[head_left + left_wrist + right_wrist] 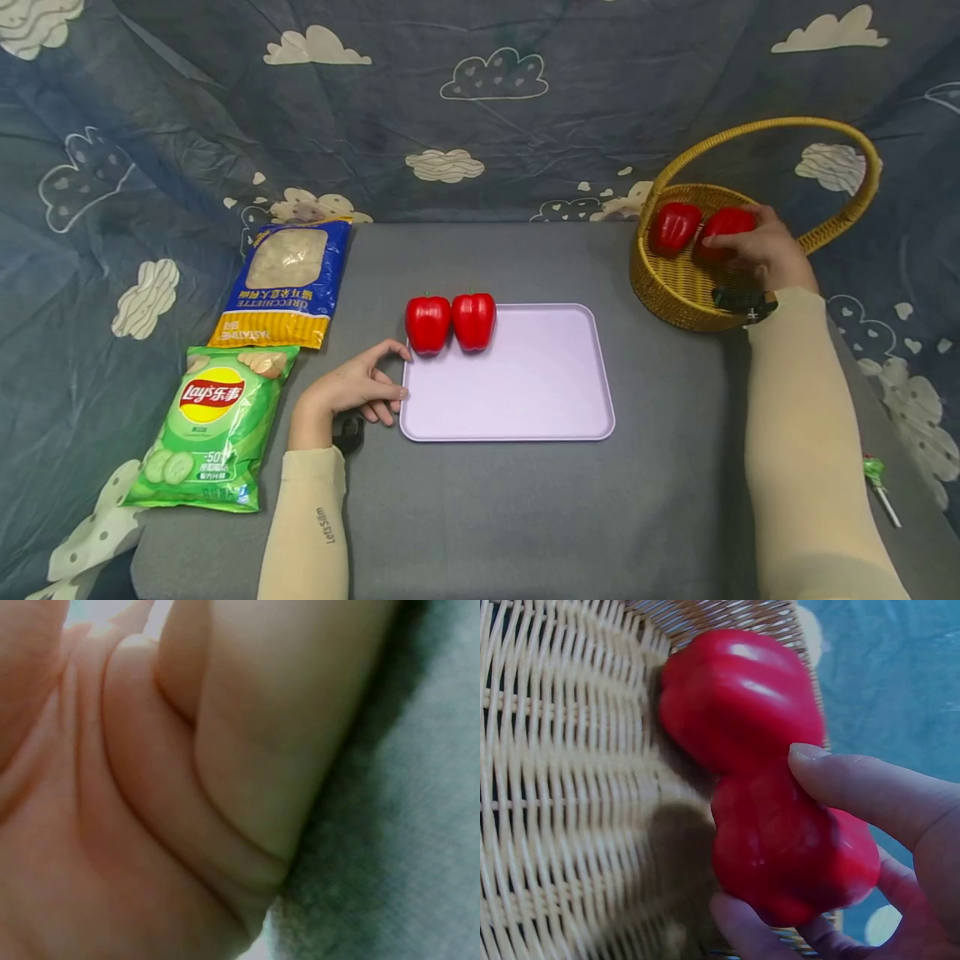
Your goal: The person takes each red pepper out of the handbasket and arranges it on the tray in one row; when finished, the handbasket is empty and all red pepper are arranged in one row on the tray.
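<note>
One red pepper (780, 844) is gripped by right fingers (751, 931); parted left fingers (385, 347) touch the tray (525, 379).

A curtained booth: patterned cloth (375, 125) backs the table (510, 517).

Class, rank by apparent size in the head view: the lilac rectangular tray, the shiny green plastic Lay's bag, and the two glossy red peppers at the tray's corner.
1. Lilac rectangular tray
2. Shiny green plastic Lay's bag
3. Both glossy red peppers: alike in size, so unranked
</note>
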The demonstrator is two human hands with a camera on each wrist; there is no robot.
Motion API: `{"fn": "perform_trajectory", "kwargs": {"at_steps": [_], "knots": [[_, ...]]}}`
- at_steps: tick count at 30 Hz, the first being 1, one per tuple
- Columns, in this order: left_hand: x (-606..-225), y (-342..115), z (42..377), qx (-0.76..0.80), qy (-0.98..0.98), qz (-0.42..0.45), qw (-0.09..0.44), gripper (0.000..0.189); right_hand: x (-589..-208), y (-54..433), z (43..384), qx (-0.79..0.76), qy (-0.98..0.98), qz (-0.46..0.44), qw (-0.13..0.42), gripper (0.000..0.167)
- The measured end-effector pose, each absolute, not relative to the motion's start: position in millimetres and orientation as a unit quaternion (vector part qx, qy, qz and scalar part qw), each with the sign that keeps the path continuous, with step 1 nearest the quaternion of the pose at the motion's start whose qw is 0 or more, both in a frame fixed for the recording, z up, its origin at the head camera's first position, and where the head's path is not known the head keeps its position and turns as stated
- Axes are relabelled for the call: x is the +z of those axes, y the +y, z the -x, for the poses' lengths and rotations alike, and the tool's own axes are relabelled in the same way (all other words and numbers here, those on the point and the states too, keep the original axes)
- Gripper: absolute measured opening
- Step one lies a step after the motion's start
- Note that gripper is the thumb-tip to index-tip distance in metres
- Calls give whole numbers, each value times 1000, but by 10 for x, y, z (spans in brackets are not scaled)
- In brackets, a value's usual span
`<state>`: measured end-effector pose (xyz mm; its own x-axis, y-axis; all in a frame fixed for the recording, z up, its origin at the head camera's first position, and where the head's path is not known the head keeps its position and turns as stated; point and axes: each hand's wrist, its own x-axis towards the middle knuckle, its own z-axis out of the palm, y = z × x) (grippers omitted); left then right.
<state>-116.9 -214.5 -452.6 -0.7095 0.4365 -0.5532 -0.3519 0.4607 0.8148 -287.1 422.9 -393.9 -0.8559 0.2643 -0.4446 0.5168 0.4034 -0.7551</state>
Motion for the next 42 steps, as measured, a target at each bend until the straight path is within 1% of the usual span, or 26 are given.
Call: {"fn": "perform_trajectory", "kwargs": {"at_steps": [5,14,21,27,30,35,42], "knots": [[-4523,-2156,1165,518,766,-27,379,56,-3800,4205,2797,-484,836,-236,111,110],[-4547,-2170,1158,514,768,-26,380,58,-3525,4001,2507,-472,851,-218,73,107],[-4568,-2179,1154,508,772,-24,382,60,-3298,3584,2129,-447,880,-156,29,98],[-4563,-2174,1151,510,771,-27,381,60,-3267,3131,1878,-426,900,-90,12,95],[-4563,-2174,1153,510,771,-27,380,59,-3307,2912,1796,-433,900,-59,15,96],[-4564,-2171,1161,508,773,-28,380,58,-3442,2545,1691,-456,888,-24,46,99],[-4550,-2168,1159,511,772,-26,378,57,-3769,2071,1637,-446,889,30,99,91]]}}
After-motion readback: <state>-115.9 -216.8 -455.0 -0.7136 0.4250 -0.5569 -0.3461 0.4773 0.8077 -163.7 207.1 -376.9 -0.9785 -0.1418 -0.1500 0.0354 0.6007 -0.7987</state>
